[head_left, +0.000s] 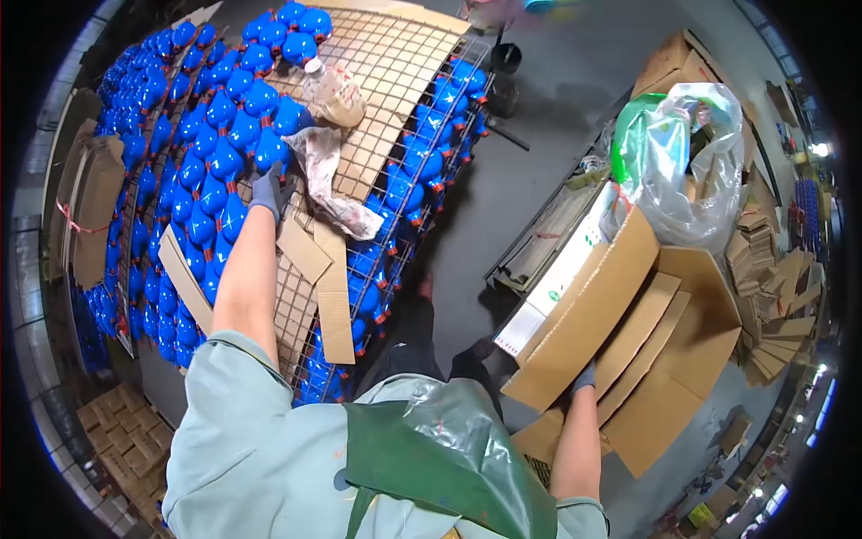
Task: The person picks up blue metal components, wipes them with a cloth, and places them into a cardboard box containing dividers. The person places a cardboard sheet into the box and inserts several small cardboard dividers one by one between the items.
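My left hand [269, 190], in a grey glove, closes round the narrow lower end of a glossy blue bulb-shaped piece [270, 149]. Many like it lie in rows on the wire-mesh rack [395, 67], several showing red ends. Just right of that hand a stained cloth [323, 175] lies on the mesh, below a cloudy plastic bottle [334, 94]. Cardboard strips [334, 296] lie closer to me. At the right, my gloved right hand [584, 377] reaches into an open cardboard box [575, 314] beside upright cardboard dividers [639, 331]; its fingers are hidden by the cardboard.
A lower layer of blue pieces [404, 189] shows along the rack's right side. Behind the box stand a clear plastic bag [696, 180] and a white carton [561, 283]. Stacked cardboard [763, 305] lies far right, and folded cardboard [94, 207] stands at the left.
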Available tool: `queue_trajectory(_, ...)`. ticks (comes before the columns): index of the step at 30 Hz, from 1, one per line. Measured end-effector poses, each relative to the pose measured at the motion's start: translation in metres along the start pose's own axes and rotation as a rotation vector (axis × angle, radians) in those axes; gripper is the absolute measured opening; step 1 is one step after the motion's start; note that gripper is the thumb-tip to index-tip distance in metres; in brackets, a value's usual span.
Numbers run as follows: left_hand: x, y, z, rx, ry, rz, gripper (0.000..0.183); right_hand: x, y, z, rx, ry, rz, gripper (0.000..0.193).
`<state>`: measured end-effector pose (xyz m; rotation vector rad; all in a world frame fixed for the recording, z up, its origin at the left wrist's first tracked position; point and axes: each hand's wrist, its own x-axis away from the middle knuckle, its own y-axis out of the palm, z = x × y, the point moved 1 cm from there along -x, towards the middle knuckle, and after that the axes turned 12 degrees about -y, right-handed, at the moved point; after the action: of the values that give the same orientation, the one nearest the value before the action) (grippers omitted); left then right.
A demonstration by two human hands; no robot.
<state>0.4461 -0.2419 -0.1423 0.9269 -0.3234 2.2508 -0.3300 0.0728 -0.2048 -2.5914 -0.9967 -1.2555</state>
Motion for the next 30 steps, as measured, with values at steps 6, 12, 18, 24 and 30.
queue_trajectory(6, 0.067, -0.077, -0.007, 0.146, -0.349, -0.607, 0.034, 0.121, 0.145, -0.037, 0.544, -0.807, -0.151, 0.059)
queue_trajectory(12, 0.238, -0.024, -0.055, 0.282, -0.547, -0.791, 0.042, 0.129, 0.164, -0.036, 0.913, -1.010, 0.018, 0.069)
queue_trajectory(18, 0.440, 0.112, -0.127, -0.664, 0.276, -0.869, 0.078, 0.191, 0.189, -0.077, 0.160, -0.810, -0.412, 0.062)
queue_trajectory(24, 0.518, 0.173, -0.198, -0.842, 0.551, -1.356, 0.081, 0.200, 0.113, -0.153, -0.492, -0.490, -0.333, 0.060)
queue_trajectory(30, 0.447, 0.135, -0.199, -0.914, 0.411, -0.902, 0.044, 0.169, 0.034, -0.159, 0.542, -1.236, 0.199, 0.062)
